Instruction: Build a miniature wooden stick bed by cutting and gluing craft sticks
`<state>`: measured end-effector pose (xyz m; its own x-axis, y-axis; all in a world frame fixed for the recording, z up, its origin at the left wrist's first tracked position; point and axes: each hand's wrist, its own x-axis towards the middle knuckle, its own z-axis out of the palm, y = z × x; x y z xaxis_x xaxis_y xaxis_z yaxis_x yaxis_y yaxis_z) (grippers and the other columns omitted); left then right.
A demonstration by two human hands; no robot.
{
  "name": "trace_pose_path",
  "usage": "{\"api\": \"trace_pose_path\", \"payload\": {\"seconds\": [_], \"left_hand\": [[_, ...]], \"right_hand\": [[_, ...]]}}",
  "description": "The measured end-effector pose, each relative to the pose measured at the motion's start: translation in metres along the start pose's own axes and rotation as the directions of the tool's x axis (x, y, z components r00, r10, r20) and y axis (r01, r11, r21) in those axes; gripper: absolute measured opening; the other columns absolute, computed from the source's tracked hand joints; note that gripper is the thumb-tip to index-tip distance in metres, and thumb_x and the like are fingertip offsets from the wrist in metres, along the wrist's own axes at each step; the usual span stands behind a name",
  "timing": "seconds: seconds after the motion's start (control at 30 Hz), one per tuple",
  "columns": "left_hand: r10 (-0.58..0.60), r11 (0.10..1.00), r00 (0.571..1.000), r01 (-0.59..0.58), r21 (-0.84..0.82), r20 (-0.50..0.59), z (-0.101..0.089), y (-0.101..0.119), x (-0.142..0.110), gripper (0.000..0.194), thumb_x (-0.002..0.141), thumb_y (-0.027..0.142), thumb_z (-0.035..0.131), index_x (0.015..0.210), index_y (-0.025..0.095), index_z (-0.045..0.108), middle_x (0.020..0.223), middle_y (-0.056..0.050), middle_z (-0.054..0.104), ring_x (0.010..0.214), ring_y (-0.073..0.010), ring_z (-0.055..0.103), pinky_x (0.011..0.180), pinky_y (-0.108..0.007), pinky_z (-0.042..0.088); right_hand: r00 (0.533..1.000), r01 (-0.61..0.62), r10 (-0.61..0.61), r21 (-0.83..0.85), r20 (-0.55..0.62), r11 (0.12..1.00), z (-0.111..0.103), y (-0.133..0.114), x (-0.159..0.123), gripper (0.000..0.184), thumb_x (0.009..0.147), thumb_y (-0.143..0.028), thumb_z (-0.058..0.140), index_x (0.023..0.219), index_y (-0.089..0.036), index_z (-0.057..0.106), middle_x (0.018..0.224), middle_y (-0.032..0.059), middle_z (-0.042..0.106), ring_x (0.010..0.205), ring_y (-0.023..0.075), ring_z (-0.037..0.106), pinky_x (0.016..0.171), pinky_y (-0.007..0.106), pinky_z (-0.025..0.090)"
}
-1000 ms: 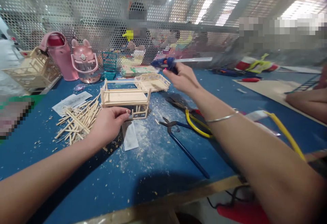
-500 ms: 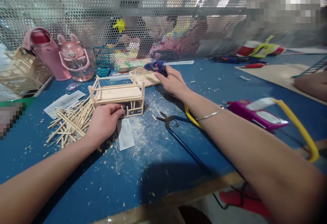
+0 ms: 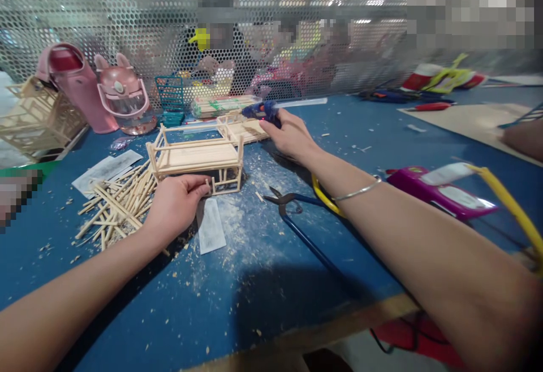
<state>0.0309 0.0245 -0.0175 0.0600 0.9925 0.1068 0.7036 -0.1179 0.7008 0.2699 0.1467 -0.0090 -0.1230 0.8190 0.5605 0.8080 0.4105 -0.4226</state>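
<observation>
A small bunk-bed model of wooden sticks [image 3: 197, 157] stands on the blue table [image 3: 263, 281]. My left hand [image 3: 176, 205] rests at its near lower rail, fingers curled and pinching a small stick piece at the frame. My right hand [image 3: 288, 134] reaches past the model and is closed round a blue glue gun [image 3: 261, 111], a clear glue stick poking out behind it. The gun lies low beside a second stick frame [image 3: 237, 129].
A pile of loose sticks [image 3: 119, 199] lies left of my hand, a white paper strip [image 3: 211, 228] in front. Blue pliers [image 3: 297, 222], yellow-handled cutters and a magenta box [image 3: 436, 194] lie right. Pink bottles [image 3: 97, 92] and a mesh screen stand behind; other people work beyond.
My right hand has come down with the glue gun from mid-air to just above the table by the second frame. My left hand has stayed at the model's lower rail.
</observation>
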Motion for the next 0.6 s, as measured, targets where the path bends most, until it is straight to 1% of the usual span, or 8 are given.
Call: {"api": "trace_pose_path", "payload": {"seconds": [0.3, 0.6], "left_hand": [[0.017, 0.998, 1.000, -0.017, 0.060, -0.002, 0.0001, 0.0011, -0.0009, 0.025, 0.078, 0.030, 0.051, 0.096, 0.025, 0.068, 0.095, 0.000, 0.070, 0.086, -0.0193, 0.064, 0.081, -0.030, 0.047], [0.036, 0.996, 0.999, -0.034, 0.079, -0.015, 0.0019, -0.0001, 0.0000, 0.027, 0.078, 0.030, 0.051, 0.098, 0.022, 0.068, 0.096, -0.001, 0.070, 0.088, -0.0189, 0.064, 0.083, -0.030, 0.046]], "right_hand": [[1.000, -0.005, 0.005, 0.008, 0.005, 1.000, -0.0007, -0.0018, -0.0005, 0.042, 0.078, -0.039, 0.047, 0.112, -0.015, 0.056, 0.106, 0.0100, 0.063, 0.096, 0.0265, 0.056, 0.082, 0.040, 0.042], [1.000, 0.016, -0.016, 0.040, 0.007, 0.999, 0.0010, -0.0003, -0.0001, 0.043, 0.078, -0.037, 0.048, 0.113, -0.014, 0.055, 0.107, 0.0100, 0.063, 0.095, 0.0260, 0.056, 0.084, 0.040, 0.040]]}}
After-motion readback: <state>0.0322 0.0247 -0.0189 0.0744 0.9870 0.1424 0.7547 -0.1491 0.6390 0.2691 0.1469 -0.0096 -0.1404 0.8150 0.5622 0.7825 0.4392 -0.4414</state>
